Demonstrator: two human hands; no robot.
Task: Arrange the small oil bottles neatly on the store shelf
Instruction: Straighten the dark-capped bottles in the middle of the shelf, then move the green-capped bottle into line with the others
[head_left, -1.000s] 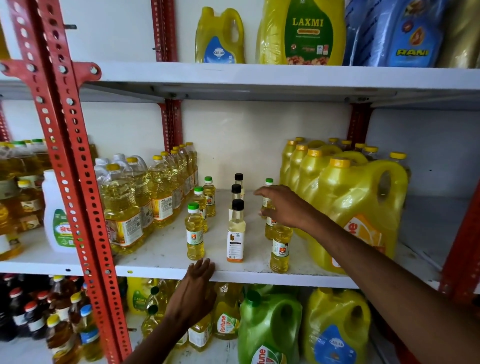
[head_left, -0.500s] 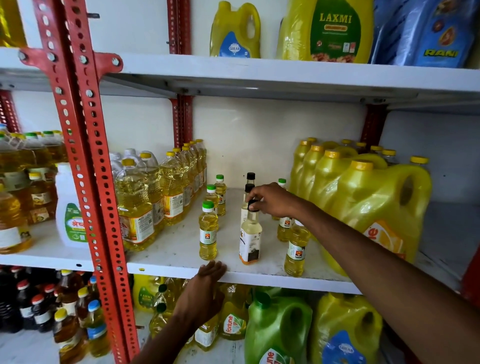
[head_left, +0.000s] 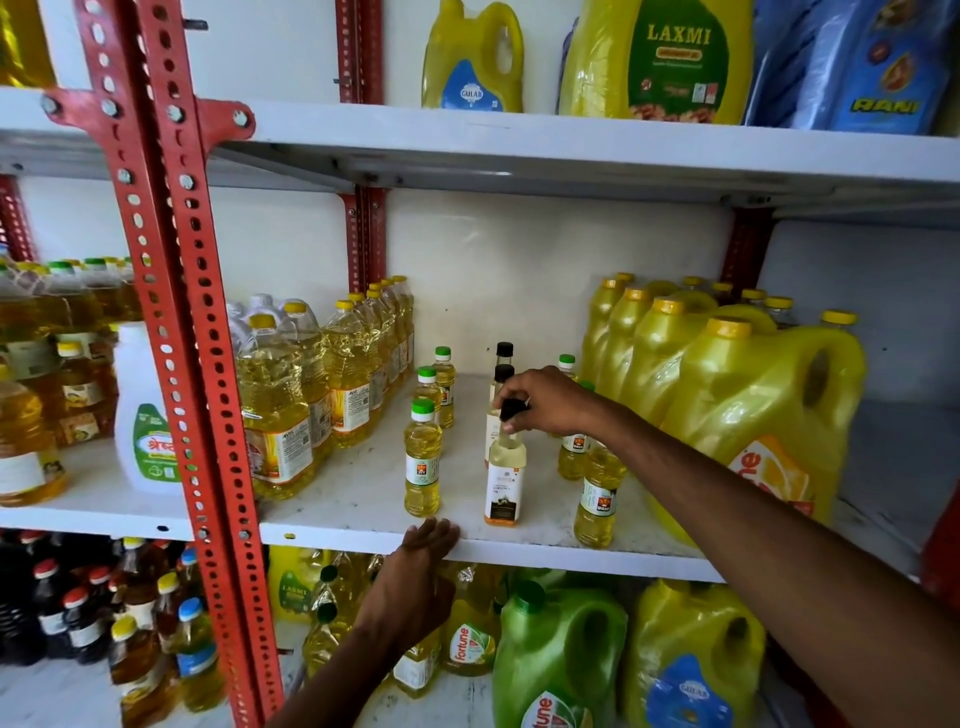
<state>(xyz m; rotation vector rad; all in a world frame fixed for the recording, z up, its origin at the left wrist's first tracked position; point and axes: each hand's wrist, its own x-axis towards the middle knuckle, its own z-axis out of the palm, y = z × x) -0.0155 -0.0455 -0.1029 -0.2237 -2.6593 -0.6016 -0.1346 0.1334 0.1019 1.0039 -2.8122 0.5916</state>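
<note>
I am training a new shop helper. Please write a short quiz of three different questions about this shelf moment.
1. True or false: the right hand grips the cap of the front black-capped bottle.
2. What does the left hand touch? A) a green jug B) the front edge of the shelf C) a green cap
3. What colour is the cap of the front bottle in the left row?

Key: 1 true; 2 B; 3 green.

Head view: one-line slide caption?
Right hand grips the black cap of a pale, white-labelled oil bottle; left hand rests on the white shelf edge.
</note>
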